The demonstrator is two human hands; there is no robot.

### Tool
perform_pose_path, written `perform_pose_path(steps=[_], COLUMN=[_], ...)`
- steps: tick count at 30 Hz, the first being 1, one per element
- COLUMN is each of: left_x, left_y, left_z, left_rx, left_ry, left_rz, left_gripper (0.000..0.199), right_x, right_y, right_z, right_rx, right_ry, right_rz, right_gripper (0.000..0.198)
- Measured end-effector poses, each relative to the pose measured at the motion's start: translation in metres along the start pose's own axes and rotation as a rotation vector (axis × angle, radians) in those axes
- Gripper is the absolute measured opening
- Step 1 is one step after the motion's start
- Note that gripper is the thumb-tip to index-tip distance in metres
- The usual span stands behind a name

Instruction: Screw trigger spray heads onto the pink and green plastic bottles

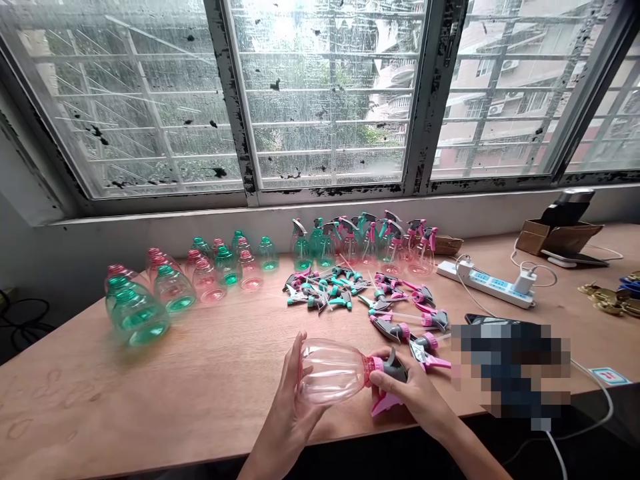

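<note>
A clear pink spray bottle (333, 372) lies sideways between my hands above the table's front edge. My left hand (295, 393) cups its rounded base. At the neck, the fingers of my right hand (403, 387) are wrapped around a grey and pink spray head (393, 367), which sits against the bottle's red threaded mouth; how tightly it is screwed on I cannot tell. Just beyond, loose grey and pink trigger heads (393, 328) lie on the table, with a pile of teal and grey ones (325, 290) behind them.
Open green and pink bottles (180, 290) stand in rows at the left. Several bottles with spray heads (370, 247) stand along the window wall. To the right are a white power strip (487, 283), a pixelated dark object (515, 363), cables and a brown box (555, 233).
</note>
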State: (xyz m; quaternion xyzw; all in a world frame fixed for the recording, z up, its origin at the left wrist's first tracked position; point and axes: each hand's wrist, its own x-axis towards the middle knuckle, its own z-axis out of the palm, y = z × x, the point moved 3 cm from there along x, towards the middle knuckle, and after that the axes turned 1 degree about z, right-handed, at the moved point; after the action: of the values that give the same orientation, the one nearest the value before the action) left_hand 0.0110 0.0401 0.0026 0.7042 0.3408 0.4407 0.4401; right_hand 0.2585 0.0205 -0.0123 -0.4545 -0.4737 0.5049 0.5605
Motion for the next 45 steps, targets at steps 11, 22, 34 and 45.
perform_pose_path(steps=[11,22,34,45], left_x=[-0.001,0.0,-0.003,-0.004], left_y=[-0.012,-0.001,0.005,0.011], left_z=[0.001,0.001,0.0,0.002], left_rx=[-0.025,-0.024,-0.016,-0.013], left_ry=[0.015,-0.015,-0.022,-0.021], left_rz=[0.006,-0.096,-0.085,-0.045], left_gripper=[0.093,0.099,0.102,0.104], right_x=[0.0,-0.001,-0.003,-0.003], right_y=[-0.005,-0.004,-0.012,-0.014], right_z=[0.005,0.002,0.001,0.001], right_rx=[0.062,0.017,-0.029,-0.054], right_ry=[-0.003,-0.015,-0.018,-0.004], right_rz=[0.026,0.026,0.013,0.004], right_gripper=[0.049,0.05,0.046,0.048])
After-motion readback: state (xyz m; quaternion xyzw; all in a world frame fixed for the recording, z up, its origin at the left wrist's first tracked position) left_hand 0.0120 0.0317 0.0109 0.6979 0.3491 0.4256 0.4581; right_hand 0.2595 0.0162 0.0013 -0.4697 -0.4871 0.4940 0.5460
